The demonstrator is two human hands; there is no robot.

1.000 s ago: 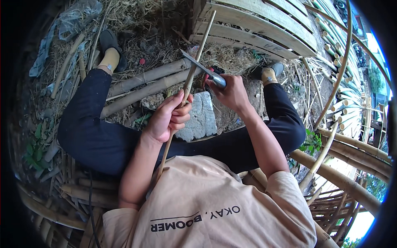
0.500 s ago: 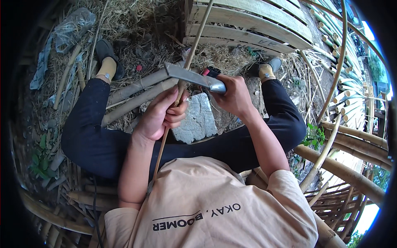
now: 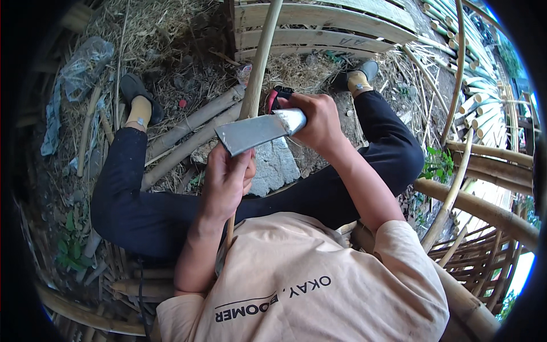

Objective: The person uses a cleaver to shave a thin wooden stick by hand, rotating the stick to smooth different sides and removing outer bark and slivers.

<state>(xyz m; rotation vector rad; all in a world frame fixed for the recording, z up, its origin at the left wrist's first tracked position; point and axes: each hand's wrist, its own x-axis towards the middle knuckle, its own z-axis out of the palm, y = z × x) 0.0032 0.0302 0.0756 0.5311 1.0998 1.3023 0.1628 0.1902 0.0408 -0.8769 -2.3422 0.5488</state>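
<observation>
My left hand (image 3: 225, 179) is closed around a long thin bamboo strip (image 3: 259, 65) that runs from my lap up and away toward the slatted frame. My right hand (image 3: 319, 122) grips the handle of a broad grey cleaver-like knife (image 3: 250, 133). The blade lies across the bamboo strip just above my left fingers, its tip pointing left. A flat grey stone (image 3: 276, 168) sits on the ground between my legs, under the blade. The lower part of the strip is hidden behind my left hand and forearm.
Two thick bamboo poles (image 3: 194, 128) lie on the straw-covered ground by my left leg. A slatted bamboo frame (image 3: 319, 31) stands ahead. Curved bamboo poles (image 3: 484, 208) and stacked canes crowd the right side. A crumpled plastic bag (image 3: 85, 65) lies far left.
The knife has swung down and flattened, its broad blade now across the strip near my left fingers. My left hand slid lower toward my lap. The view has tilted slightly.
</observation>
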